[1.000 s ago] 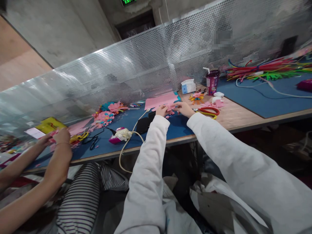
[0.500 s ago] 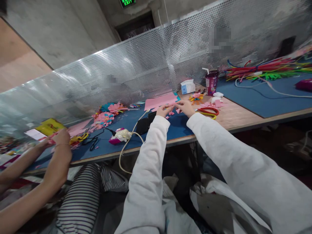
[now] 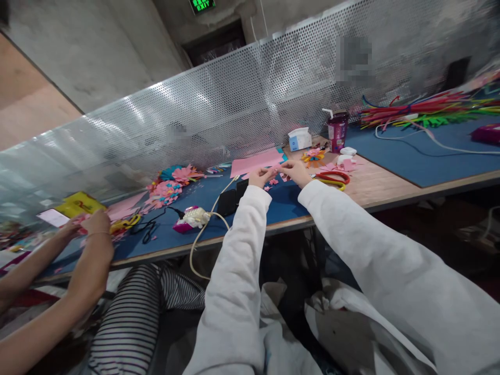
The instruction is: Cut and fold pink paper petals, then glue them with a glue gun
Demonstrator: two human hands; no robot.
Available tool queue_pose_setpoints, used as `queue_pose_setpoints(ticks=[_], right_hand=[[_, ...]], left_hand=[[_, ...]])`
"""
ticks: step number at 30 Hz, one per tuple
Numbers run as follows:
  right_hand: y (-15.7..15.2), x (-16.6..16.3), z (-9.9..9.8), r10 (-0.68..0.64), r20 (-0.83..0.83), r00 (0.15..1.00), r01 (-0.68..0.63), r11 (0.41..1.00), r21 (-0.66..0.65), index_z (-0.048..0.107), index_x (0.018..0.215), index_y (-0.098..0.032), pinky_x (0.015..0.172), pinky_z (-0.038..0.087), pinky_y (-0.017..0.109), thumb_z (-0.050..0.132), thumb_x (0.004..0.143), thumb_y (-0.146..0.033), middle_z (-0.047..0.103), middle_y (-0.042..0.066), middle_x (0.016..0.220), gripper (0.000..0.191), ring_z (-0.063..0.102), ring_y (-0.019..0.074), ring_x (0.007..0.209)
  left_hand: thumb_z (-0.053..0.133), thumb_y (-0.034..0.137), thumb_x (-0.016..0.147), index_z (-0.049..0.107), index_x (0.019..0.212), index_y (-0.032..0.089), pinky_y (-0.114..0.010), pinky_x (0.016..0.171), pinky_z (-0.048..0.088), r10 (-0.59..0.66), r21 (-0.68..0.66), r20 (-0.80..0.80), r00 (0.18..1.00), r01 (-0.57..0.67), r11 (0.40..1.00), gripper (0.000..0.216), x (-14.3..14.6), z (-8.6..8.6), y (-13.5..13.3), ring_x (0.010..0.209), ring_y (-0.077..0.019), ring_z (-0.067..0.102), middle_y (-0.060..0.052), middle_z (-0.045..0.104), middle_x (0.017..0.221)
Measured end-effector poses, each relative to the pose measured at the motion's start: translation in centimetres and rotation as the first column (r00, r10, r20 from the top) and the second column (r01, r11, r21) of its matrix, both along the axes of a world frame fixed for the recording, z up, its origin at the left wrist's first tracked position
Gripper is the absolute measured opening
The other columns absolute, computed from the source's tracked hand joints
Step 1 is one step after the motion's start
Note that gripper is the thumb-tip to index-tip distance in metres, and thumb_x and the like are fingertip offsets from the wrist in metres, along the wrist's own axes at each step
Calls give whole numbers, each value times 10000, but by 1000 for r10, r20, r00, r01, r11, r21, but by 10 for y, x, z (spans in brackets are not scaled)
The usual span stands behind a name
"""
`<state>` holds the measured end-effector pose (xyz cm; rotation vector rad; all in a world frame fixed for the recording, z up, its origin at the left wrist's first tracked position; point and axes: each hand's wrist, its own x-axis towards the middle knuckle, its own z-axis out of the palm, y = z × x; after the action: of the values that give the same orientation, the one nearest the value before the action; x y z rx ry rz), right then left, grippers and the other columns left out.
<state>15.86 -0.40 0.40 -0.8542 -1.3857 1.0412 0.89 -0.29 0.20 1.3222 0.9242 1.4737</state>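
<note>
My left hand (image 3: pixel 259 177) and my right hand (image 3: pixel 297 172) meet fingertip to fingertip above the blue table mat (image 3: pixel 283 203). Both are closed in a pinch, and whatever sits between the fingers is too small to make out. Small cut pieces of pink paper (image 3: pixel 273 182) lie just below them. Behind the hands is a larger pink sheet (image 3: pixel 255 161). Scissors with red and yellow handles (image 3: pixel 333 177) rest to the right of my right hand. A pink and orange paper flower (image 3: pixel 313 155) lies beyond it.
A purple drink cup (image 3: pixel 337 130) and a tissue pack (image 3: pixel 300 139) stand at the back. Left of me are dark flat objects (image 3: pixel 227 202), a power strip (image 3: pixel 197 216) with a cable, and paper flowers (image 3: pixel 166 191). A co-worker's hands (image 3: pixel 94 223) handle pink paper farther left.
My hands stay nearly in place, with a slight shift of the fingers at the pinch. The whole view has drifted a little. The co-worker's hands have moved slightly.
</note>
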Motion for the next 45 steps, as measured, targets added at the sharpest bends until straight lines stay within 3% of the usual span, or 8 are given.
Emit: queue_pose_setpoints(ticks=[4, 9, 14, 24, 29, 35, 45], right_hand=[[1, -2, -2, 13, -41, 999, -11, 1000, 25, 499, 735, -170, 341, 353, 197, 798, 616, -260, 520, -73, 509, 335, 447, 66, 378], [6, -3, -6, 3, -32, 999, -3, 1000, 8, 522, 903, -159, 340, 360, 190, 792, 632, -244, 528, -75, 551, 392, 473, 75, 413], [7, -2, -5, 28, -5, 1000, -28, 999, -18, 574, 836, -127, 378, 379, 183, 780, 656, -254, 544, -42, 581, 302, 489, 73, 471], [2, -2, -2, -3, 2, 1000, 3, 999, -40, 573, 852, -117, 392, 367, 163, 783, 654, -222, 540, -40, 607, 308, 497, 70, 511], [3, -1, -3, -9, -2, 1000, 9, 997, -82, 571, 815, -126, 403, 376, 167, 788, 652, -243, 564, -27, 615, 296, 501, 74, 515], [5, 0, -6, 27, 63, 998, -23, 997, -69, 590, 618, -125, 410, 365, 169, 760, 682, -297, 507, -33, 515, 250, 464, 71, 486], [3, 0, -4, -27, 113, 993, 30, 999, -28, 602, 626, -121, 425, 356, 198, 762, 671, -325, 518, -33, 510, 264, 437, 68, 440]], left_hand=[[795, 221, 607, 491, 762, 154, -392, 810, 546, 14, 11, -38, 999, -14, 1000, 348, -3, -1, 2, 670, -175, 698, -14, 667, 632], [797, 268, 612, 553, 981, 146, -422, 824, 547, 9, 64, -133, 991, 0, 998, 459, -5, -2, 2, 716, -199, 705, -31, 691, 701], [796, 318, 611, 622, 876, 122, -400, 802, 560, -8, 51, -147, 989, 16, 999, 373, -4, -2, 4, 717, -206, 705, -67, 709, 723], [797, 382, 587, 649, 895, 116, -407, 791, 564, -2, 99, -189, 982, 21, 995, 433, -8, -8, 11, 743, -225, 707, -103, 725, 791], [801, 347, 592, 653, 864, 109, -402, 778, 568, 6, 77, -175, 985, 7, 997, 391, -4, -4, 4, 736, -225, 708, -108, 725, 787], [788, 287, 622, 652, 839, 110, -372, 762, 571, 45, 47, -194, 980, -36, 998, 311, 0, 1, -3, 725, -207, 707, -98, 725, 783], [761, 260, 655, 665, 838, 106, -379, 753, 571, 16, 33, -191, 982, -10, 999, 258, -3, -6, 7, 661, -201, 702, -82, 719, 714]])
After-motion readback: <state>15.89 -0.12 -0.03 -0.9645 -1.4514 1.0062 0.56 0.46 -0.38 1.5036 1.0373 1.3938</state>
